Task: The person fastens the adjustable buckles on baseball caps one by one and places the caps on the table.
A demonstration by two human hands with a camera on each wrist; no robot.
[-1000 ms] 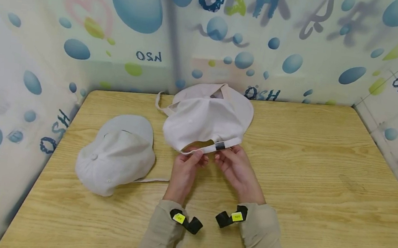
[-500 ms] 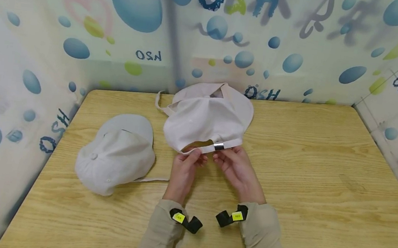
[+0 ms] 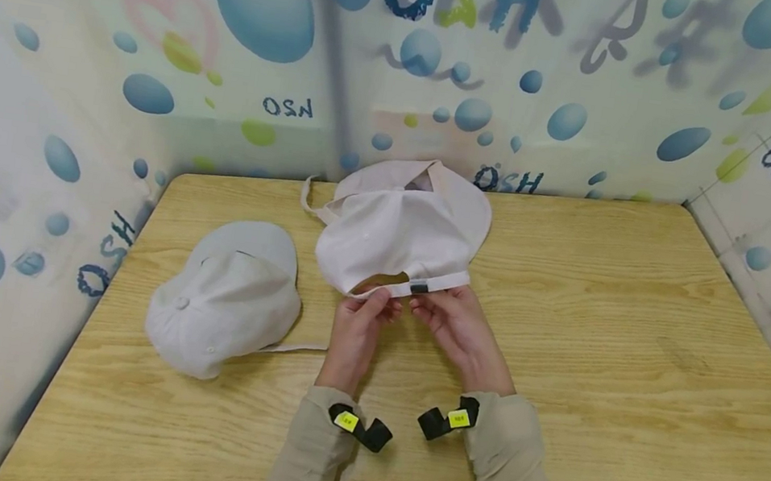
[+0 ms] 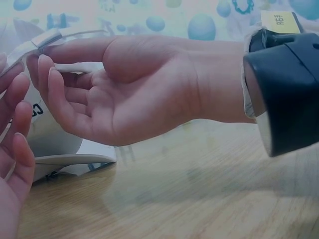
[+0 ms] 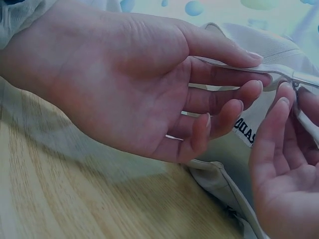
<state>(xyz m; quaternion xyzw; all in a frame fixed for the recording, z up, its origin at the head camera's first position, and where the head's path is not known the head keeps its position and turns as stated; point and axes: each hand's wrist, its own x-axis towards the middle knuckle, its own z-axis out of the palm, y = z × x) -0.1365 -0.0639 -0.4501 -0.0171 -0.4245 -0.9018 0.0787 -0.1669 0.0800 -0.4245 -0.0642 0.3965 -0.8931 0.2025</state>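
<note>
A white baseball cap (image 3: 401,234) is held with its back opening toward me. My left hand (image 3: 358,334) pinches one side of its back strap between thumb and forefinger, as the right wrist view shows; the other fingers (image 5: 219,117) are loosely bent. At the strap's metal buckle (image 3: 419,286), my right hand (image 3: 458,327) pinches the strap with thumb and forefinger. The left wrist view has that buckle (image 4: 46,39) right at the right hand's fingertips. Dark lettering (image 5: 244,130) shows inside the cap.
Behind the held cap lies a pale pinkish cap (image 3: 383,175) with a loose strap (image 3: 310,202). A light grey-white cap (image 3: 223,308) rests on the wooden table (image 3: 632,370) at left, its strap trailing right. A patterned wall backdrop (image 3: 569,122) borders the table.
The buckle has shifted slightly left along the strap, and the right fingers have moved with it. The left hand and the other caps look unchanged.
</note>
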